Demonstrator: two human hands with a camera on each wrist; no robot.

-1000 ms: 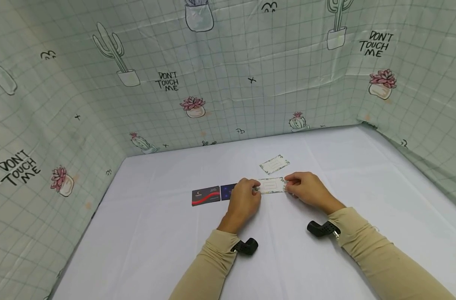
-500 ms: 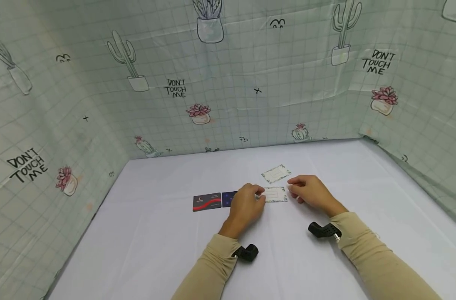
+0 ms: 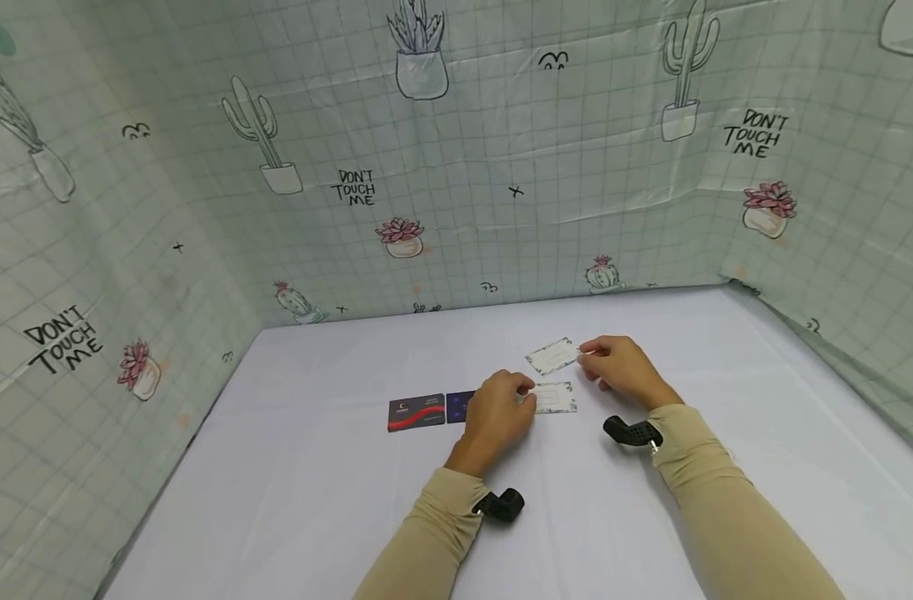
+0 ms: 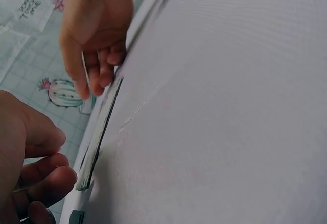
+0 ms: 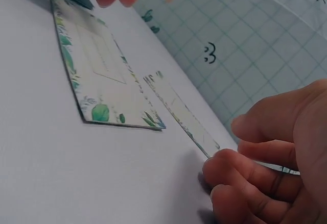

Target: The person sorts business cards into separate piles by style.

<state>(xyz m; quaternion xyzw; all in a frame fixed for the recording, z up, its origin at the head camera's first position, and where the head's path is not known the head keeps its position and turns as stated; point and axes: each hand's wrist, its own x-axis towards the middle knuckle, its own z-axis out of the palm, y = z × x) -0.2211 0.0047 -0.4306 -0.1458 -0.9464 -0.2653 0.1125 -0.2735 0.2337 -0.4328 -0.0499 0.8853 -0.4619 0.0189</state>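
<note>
Two white cards with leafy borders lie on the white cloth: a near card [image 3: 556, 398] in line with the others, and a tilted far card [image 3: 553, 357] behind it. My left hand [image 3: 496, 417] hovers at the near card's left end, hiding part of it; its fingers are loosely bent and hold nothing. My right hand [image 3: 623, 368] is at the far card's right end, thumb and fingers apart in the right wrist view; whether a fingertip touches that card is unclear. A dark blue card [image 3: 459, 406] is partly covered by my left hand.
A dark grey card [image 3: 416, 412] with a red stripe lies at the row's left end. White cloth [image 3: 314, 500] covers the table. A patterned curtain [image 3: 456, 167] stands along the back and sides.
My right hand has left the near card's right edge and moved back to the far card's right end. My left hand stays near the near card's left end. The head view has tilted up slightly.
</note>
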